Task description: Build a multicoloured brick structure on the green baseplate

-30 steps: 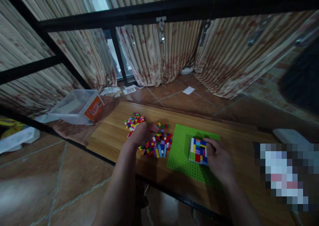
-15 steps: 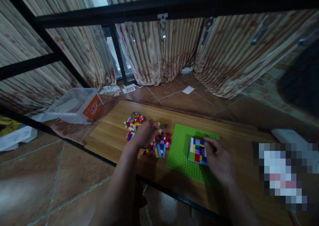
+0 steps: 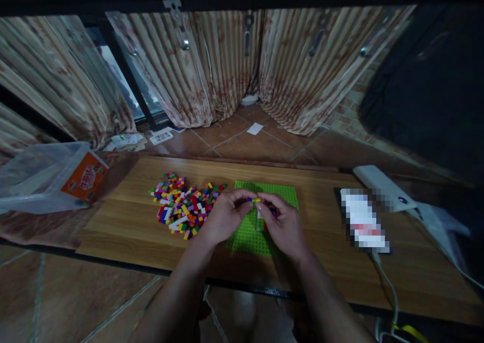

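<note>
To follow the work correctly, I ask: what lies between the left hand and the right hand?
The head view shows a small, partly yellow brick between left hand and right hand.

A long wood-grained table (image 3: 121,202) with a dark near edge carries it all, and I see 4 things lying around or beside 1 square green baseplate (image 3: 242,239). Just left of the baseplate, loose bricks (image 3: 185,207) in many colours spread in 1 heap. Well to its right lies a phone (image 3: 363,222), screen blurred; its pale cable (image 3: 391,282) runs toward the near edge. Farther right of the baseplate, beyond the phone, rests 1 long white object (image 3: 378,179).
</note>
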Available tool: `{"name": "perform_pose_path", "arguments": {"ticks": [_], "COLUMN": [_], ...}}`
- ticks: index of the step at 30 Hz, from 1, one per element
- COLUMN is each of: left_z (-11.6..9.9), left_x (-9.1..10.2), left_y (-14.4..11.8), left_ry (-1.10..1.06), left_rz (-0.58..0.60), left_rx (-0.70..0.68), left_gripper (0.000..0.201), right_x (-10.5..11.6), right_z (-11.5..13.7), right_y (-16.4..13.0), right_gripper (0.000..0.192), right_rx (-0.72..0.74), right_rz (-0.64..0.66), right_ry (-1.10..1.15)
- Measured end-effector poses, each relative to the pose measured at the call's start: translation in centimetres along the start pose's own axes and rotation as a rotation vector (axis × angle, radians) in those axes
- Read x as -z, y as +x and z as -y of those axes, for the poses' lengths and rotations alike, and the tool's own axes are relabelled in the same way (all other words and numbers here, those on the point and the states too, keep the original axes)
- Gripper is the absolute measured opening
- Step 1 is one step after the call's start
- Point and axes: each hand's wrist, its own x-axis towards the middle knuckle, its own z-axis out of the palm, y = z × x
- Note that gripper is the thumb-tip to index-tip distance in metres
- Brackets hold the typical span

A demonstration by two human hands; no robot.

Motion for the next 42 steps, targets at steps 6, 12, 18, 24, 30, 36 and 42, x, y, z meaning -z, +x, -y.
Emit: {"name": "perform_pose_path", "arguments": {"ticks": [6, 12, 18, 24, 30, 36, 42], "left_z": [-0.3, -0.5, -0.3, -0.9, -0.6, -0.9, -1.4], "left_x": [-1.7, -2.8, -2.4, -2.1, -2.1, -2.0, -2.1], "left_y": [-0.2, -0.2, 0.0, -0.1, 0.0, -0.2, -0.7], "left_ry": [0.069, 0.064, -0.132, -0.322, -0.418, -0.493, -0.619], "left_rz": [-0.119, -0.242, -0.187, -0.125, -0.105, -0.079, -0.064], "left_rx": [0.002, 0.053, 0.123, 0.152, 0.140, 0.181, 0.233], "left_gripper": [0.019, 0.019, 0.020, 0.020, 0.011, 0.015, 0.023], "right_x": [-0.4, -0.9, -0.8, -0.3, -0.3, 0.3, 1.0], "right_z": [-0.1, -0.1, 0.2, 1.0, 0.9, 0.8, 1.1], "right_y": [-0.1, -0.3, -0.1, 0.4, 0.1, 0.0, -0.2], "right_gripper": [0.020, 0.017, 0.023, 0.027, 0.028, 0.029, 0.027], "right_rx": [-0.067, -0.091, -0.144, -0.300, -0.316, -0.329, -0.407], "right_rz": [-0.095, -0.217, -0.227, -0.075, 0.036, 0.119, 0.127], "right_ry": [0.096, 0.096, 0.219, 0.430, 0.437, 0.506, 0.621]}}
